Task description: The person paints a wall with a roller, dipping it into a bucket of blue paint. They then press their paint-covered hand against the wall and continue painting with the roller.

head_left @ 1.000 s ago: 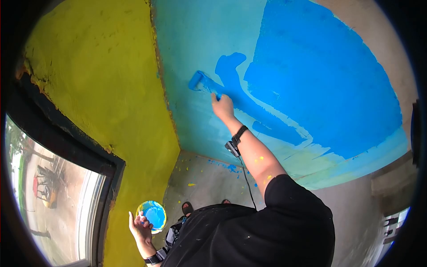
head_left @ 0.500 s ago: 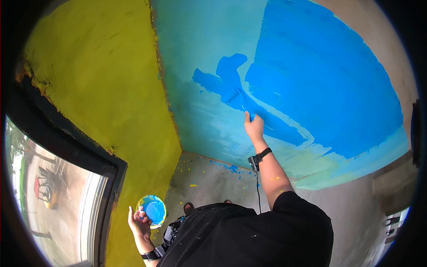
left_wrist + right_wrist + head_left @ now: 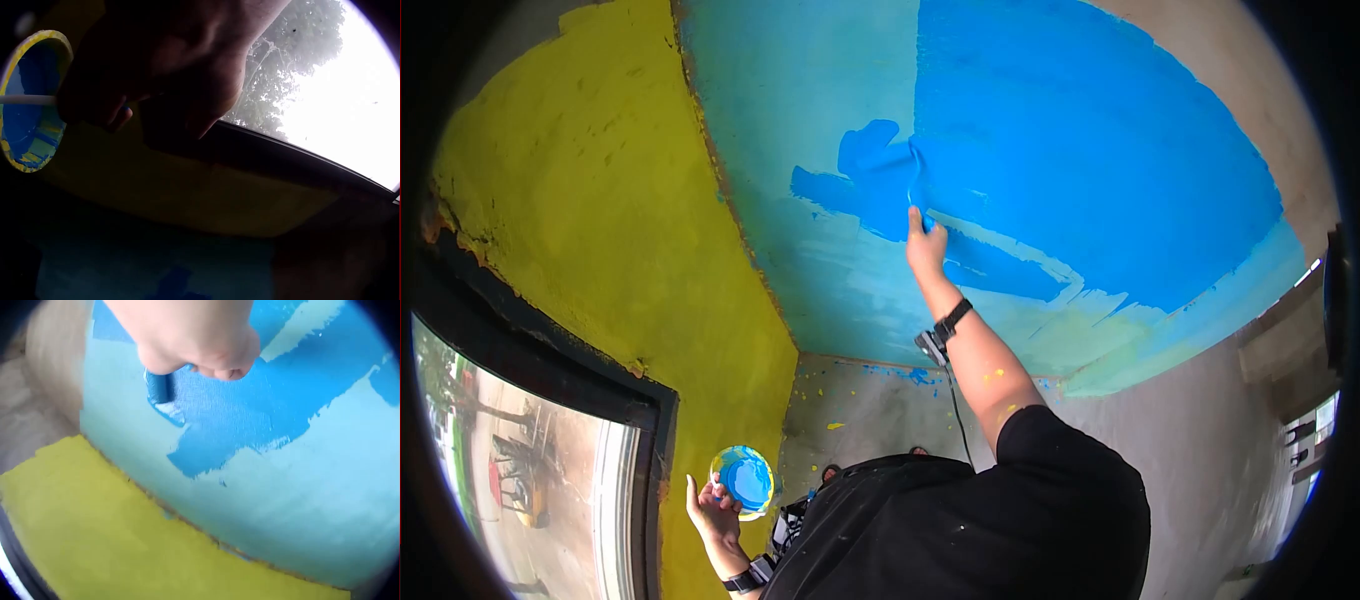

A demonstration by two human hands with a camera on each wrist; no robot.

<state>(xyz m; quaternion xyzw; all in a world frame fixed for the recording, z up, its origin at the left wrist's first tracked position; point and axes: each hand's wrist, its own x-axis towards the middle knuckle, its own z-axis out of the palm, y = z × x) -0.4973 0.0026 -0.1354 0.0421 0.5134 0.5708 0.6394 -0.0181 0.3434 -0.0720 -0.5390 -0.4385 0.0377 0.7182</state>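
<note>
In the head view my right hand (image 3: 925,245) grips a paint roller's handle, arm stretched toward the wall. The blue-coated paint roller (image 3: 890,156) lies against the wall among fresh blue strokes, nearly blending into them. Its end also shows below the fist in the right wrist view, the roller sleeve (image 3: 160,387) tilted slightly. Down at the lower left, my left hand (image 3: 718,515) holds a small paint bucket (image 3: 735,454) by its handle, with thumb sticking out. Blue paint and yellow smears coat the bucket inside; its white handle (image 3: 28,99) runs into the curled fingers.
A pale turquoise wall (image 3: 780,110) with a large blue painted area (image 3: 1090,150) meets a yellow-green wall (image 3: 550,180) at a corner. A dark-framed window (image 3: 645,410) is at left. Paint flecks dot the grey floor (image 3: 850,400).
The roller went right and down along the blue stroke, then up to the gap beside the large blue area, now partly covered. My left hand keeps holding the bucket; the view shifted slightly.
</note>
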